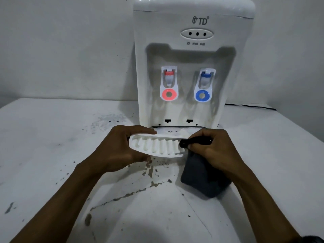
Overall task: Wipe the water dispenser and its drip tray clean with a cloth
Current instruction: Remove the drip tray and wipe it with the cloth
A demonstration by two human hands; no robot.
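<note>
A white tabletop water dispenser [191, 55] stands against the wall, with a red tap [169, 85] and a blue tap [203, 86]. Just in front of its base, my left hand [121, 146] holds the white slotted drip tray [156, 146] by its left end, tilted toward me. My right hand [212, 148] grips a dark grey cloth [201, 176], pressing a bunched part against the tray's right end while the rest hangs down below the hand. The empty tray slot [177, 128] shows at the dispenser's foot.
The white table [52, 146] is scuffed, with chipped dark patches below the tray and toward its front. A black cable [250, 106] runs along the back right of the table. A grey wall stands behind.
</note>
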